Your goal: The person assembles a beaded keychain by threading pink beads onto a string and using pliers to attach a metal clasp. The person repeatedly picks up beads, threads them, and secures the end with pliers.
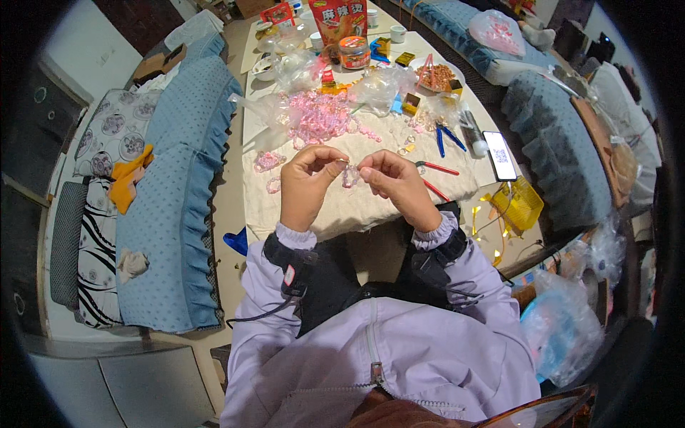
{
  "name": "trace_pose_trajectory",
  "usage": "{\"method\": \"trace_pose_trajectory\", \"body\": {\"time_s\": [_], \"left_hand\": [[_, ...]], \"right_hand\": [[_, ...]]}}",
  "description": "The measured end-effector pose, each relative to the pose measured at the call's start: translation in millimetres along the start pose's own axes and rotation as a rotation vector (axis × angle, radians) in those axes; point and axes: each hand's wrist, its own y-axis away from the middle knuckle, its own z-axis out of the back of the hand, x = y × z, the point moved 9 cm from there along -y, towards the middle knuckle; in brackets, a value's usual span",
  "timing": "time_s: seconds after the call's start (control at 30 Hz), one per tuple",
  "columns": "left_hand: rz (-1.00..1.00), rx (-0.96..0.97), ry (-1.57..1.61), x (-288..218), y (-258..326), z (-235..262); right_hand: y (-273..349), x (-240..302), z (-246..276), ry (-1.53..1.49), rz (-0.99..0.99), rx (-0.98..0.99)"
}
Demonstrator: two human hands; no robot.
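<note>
Over the near part of the cloth-covered table, my left hand (308,182) and my right hand (401,185) face each other, both pinching. Between their fingertips hangs a small loop of clear and pale pink beads, a beaded bracelet (349,177). What exactly each fingertip grips is too small to make out. Behind the hands lies a heap of pink beaded bracelets (320,118). A little bunch of pink beads (268,161) rests left of my left hand. Close to my right hand are red-handled pliers (439,169); farther back are blue-handled pliers (449,140).
A lit phone (499,157) lies at the table's right edge. Clear plastic bags (382,89), a jar (354,53), a red pouch (339,21) and a plate of orange-brown bits (439,75) crowd the far side. A yellow basket (523,203) sits at right; blue-covered sofas (171,185) flank the table.
</note>
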Motion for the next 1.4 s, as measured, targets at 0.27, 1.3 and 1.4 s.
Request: {"method": "trace_pose_trajectory", "body": {"time_s": [0.27, 1.3, 1.4], "left_hand": [[-0.003, 0.028, -0.081, 1, -8, 3], [0.217, -0.154, 0.199, 85, 35, 20], [0.289, -0.187, 0.327, 96, 32, 23]], "right_hand": [[-13, 11, -11, 0.038, 0.131, 0.022], [-80, -81, 75, 0.593, 0.015, -0.164], [-115, -82, 112, 0.931, 0.047, -0.253]]}}
